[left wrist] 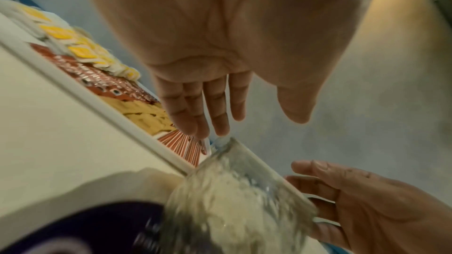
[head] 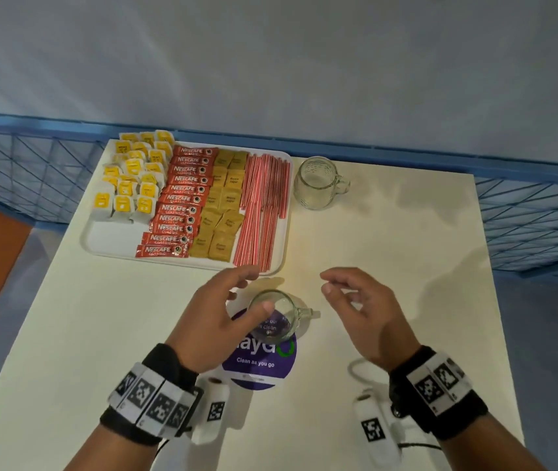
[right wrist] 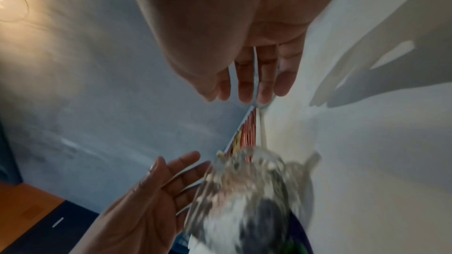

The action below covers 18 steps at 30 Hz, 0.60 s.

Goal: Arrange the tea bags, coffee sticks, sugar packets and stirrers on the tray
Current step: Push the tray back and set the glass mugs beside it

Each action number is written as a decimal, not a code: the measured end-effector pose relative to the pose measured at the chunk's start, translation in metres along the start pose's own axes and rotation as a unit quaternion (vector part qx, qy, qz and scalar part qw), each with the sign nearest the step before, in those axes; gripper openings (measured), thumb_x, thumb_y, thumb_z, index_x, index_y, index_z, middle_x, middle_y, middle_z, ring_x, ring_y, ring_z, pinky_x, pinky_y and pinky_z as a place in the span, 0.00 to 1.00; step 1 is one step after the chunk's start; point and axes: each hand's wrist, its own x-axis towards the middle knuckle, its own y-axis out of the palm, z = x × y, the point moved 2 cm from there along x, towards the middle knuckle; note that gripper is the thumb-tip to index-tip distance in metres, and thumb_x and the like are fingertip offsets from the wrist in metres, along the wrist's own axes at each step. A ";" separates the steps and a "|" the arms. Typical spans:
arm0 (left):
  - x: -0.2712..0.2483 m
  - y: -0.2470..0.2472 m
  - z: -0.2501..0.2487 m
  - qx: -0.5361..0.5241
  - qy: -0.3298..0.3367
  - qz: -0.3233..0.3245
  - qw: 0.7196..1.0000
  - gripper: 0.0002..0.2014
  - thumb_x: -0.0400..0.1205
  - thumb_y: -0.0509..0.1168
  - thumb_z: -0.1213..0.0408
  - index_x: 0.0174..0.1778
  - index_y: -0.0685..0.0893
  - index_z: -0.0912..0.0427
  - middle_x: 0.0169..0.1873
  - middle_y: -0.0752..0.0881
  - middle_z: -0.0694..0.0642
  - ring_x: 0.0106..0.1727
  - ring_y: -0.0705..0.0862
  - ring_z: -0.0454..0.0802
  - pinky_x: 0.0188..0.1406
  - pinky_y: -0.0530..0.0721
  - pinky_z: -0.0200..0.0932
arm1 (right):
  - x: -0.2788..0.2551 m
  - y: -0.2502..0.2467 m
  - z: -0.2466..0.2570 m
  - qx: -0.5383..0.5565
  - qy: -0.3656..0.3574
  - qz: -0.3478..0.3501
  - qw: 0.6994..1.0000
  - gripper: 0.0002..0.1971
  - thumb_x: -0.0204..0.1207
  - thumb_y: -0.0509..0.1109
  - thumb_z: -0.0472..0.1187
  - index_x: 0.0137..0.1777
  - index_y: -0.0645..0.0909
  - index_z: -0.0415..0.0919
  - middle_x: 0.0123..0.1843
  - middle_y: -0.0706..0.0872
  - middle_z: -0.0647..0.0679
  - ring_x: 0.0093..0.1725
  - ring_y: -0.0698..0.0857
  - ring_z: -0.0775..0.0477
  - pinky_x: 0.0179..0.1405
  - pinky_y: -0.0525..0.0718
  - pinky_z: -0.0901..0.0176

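The white tray (head: 114, 239) at the table's far left holds yellow tea bags (head: 131, 175), red coffee sticks (head: 182, 198), brown sugar packets (head: 225, 202) and red-striped stirrers (head: 264, 205), side by side from left to right. My left hand (head: 254, 290) hovers just before the tray's near right corner, fingers straight, holding nothing. My right hand (head: 332, 283) floats to its right, fingers relaxed and empty. A small glass mug (head: 276, 314) stands between the two hands. In the left wrist view my fingers (left wrist: 195, 123) point at the stirrers (left wrist: 186, 146).
The small mug sits on a round purple sticker (head: 260, 365). A larger glass mug (head: 316, 183) stands right of the tray. A blue wire fence (head: 525, 226) runs behind and beside the white table (head: 389, 249).
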 end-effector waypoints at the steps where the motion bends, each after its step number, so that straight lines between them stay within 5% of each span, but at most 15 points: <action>1: -0.005 0.003 0.005 0.002 -0.009 0.001 1.000 0.33 0.74 0.67 0.34 0.75 0.77 0.42 0.67 0.81 0.35 0.66 0.79 0.34 0.64 0.81 0.38 | -0.006 0.006 -0.004 -0.005 0.002 0.011 1.000 0.09 0.84 0.74 0.39 0.59 0.89 0.52 0.57 0.90 0.65 0.58 0.88 0.57 0.53 0.84 0.71; 8: -0.023 0.026 0.028 -0.047 -0.038 0.025 0.998 0.36 0.75 0.79 0.48 0.78 0.73 0.41 0.70 0.79 0.35 0.70 0.79 0.37 0.68 0.82 0.38 | -0.025 0.032 -0.026 -0.025 0.009 0.028 0.999 0.11 0.85 0.73 0.39 0.63 0.89 0.51 0.61 0.89 0.64 0.61 0.87 0.57 0.56 0.84 0.70; 18: -0.021 0.030 0.031 -0.078 0.000 0.034 0.996 0.35 0.76 0.80 0.63 0.77 0.75 0.45 0.69 0.80 0.37 0.70 0.80 0.39 0.64 0.83 0.34 | -0.023 0.036 -0.035 -0.017 0.000 0.031 0.999 0.10 0.85 0.72 0.37 0.63 0.90 0.46 0.58 0.92 0.59 0.59 0.88 0.54 0.59 0.87 0.59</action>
